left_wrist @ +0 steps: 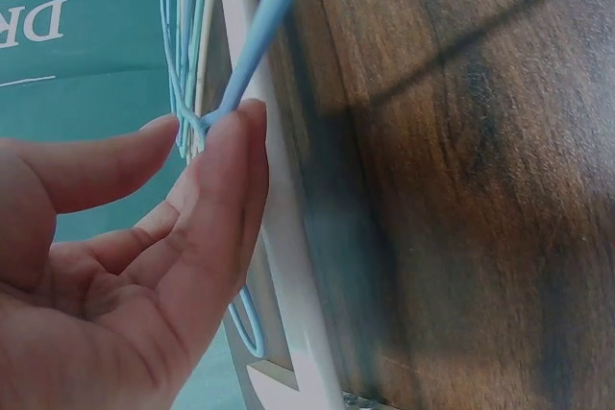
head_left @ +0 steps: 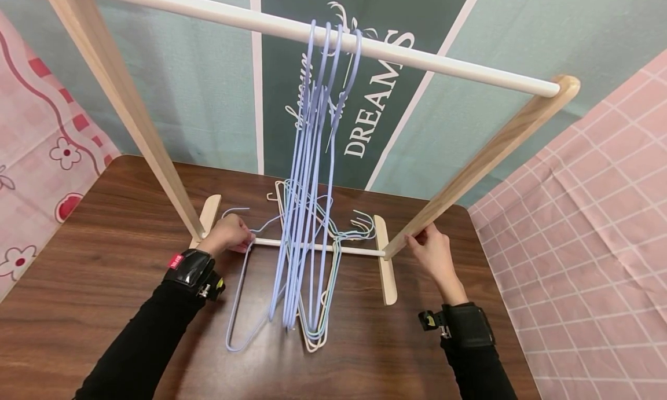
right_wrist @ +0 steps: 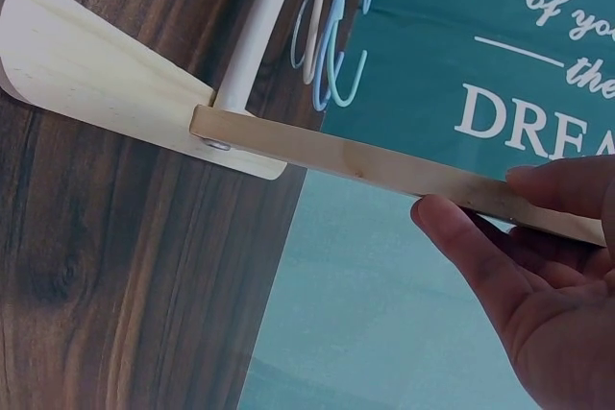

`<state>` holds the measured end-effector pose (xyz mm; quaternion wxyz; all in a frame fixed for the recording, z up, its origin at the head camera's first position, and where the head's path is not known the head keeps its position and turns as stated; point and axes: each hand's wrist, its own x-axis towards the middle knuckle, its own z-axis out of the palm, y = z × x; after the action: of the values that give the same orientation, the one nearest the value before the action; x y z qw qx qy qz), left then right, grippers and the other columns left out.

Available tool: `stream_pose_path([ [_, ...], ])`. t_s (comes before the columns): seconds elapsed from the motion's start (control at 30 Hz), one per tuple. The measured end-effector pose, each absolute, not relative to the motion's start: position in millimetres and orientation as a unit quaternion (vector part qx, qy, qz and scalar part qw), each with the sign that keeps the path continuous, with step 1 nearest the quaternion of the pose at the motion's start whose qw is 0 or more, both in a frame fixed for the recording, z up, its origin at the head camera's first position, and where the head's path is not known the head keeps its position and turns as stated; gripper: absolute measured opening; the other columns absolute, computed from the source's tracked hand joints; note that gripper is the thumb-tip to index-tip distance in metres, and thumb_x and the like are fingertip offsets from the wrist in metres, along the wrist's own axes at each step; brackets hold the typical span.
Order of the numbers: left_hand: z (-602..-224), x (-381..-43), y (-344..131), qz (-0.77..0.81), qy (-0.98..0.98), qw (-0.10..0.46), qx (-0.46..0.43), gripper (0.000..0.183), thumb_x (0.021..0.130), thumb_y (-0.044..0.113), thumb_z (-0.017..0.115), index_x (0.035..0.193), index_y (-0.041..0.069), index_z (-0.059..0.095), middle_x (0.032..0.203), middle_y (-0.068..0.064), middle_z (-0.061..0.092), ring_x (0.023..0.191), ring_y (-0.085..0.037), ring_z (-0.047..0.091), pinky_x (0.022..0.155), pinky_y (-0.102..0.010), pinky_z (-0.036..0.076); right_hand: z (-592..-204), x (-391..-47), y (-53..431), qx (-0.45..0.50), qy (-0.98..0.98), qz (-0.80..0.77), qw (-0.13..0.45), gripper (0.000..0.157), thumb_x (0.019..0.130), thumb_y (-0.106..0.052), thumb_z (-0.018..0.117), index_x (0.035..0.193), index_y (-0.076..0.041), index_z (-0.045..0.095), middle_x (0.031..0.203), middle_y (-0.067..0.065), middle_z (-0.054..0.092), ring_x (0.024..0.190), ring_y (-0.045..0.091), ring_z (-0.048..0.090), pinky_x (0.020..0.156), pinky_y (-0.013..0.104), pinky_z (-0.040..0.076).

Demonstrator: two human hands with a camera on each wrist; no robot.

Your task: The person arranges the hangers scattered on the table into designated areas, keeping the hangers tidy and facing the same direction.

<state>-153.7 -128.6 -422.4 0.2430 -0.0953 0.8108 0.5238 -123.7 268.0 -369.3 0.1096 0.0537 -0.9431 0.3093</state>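
Observation:
In the head view, my left hand (head_left: 226,235) pinches a periwinkle-blue hanger (head_left: 237,307) low down beside the rack's left foot. The left wrist view shows thumb and fingertips at the blue hanger (left_wrist: 258,43), close to the white lower bar (left_wrist: 288,237). My right hand (head_left: 432,252) holds the right wooden post (head_left: 484,160) near its base. Thumb and fingers lie on opposite faces of this post (right_wrist: 356,158) in the right wrist view. Several blue hangers (head_left: 312,128) hang bunched from the white top rail (head_left: 448,64).
Cream and pale green hangers (head_left: 356,235) lie bunched across the lower bar, partly behind the hanging ones. The rack's left post (head_left: 130,110) rises beside my left arm. A printed cloth (head_left: 219,99) backs the brown wooden table (head_left: 375,353); pink cloths flank it.

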Motion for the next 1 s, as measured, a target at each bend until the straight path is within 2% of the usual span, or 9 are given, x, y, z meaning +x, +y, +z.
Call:
stream_pose_path([
  [0.27,-420,-154,-129,0.550,0.791,0.248,-0.101,0.004,0.083,-0.007,0.053,0.082,-0.012,0.053,0.063,-0.008,0.058,0.050,-0.009,0.055,0.053,-0.023,0.052,-370,-123,268,0.055,-0.943,0.311,0.102,0.026,0.082,0.003,0.062,0.103,0.014,0.052,0.091,0.032,0.061,0.082,0.040,0.063,0.063,0.046,0.052],
  [0.4,-417,-155,-130,0.586,0.763,0.256,-0.094,0.009,0.085,-0.009,0.050,0.089,-0.017,0.053,0.062,-0.006,0.057,0.051,-0.008,0.055,0.053,-0.023,0.052,-371,-124,269,0.064,-0.945,0.302,0.110,0.025,0.081,0.004,0.063,0.101,0.013,0.052,0.089,0.032,0.061,0.080,0.040,0.063,0.063,0.046,0.052],
  [0.63,-410,-155,-132,0.620,0.733,0.271,-0.072,0.015,0.088,-0.007,0.050,0.097,-0.019,0.052,0.063,-0.005,0.058,0.054,-0.008,0.057,0.056,-0.021,0.052,-370,-125,270,0.067,-0.946,0.297,0.107,0.025,0.082,0.003,0.061,0.103,0.014,0.052,0.090,0.032,0.060,0.080,0.040,0.063,0.064,0.046,0.052],
  [1.0,-400,-156,-131,0.637,0.717,0.274,-0.069,0.004,0.089,-0.005,0.051,0.089,-0.009,0.053,0.063,-0.002,0.056,0.053,-0.006,0.055,0.057,-0.020,0.052,-368,-125,269,0.060,-0.947,0.300,0.098,0.025,0.082,0.003,0.061,0.103,0.013,0.052,0.091,0.032,0.060,0.082,0.040,0.062,0.065,0.046,0.052],
])
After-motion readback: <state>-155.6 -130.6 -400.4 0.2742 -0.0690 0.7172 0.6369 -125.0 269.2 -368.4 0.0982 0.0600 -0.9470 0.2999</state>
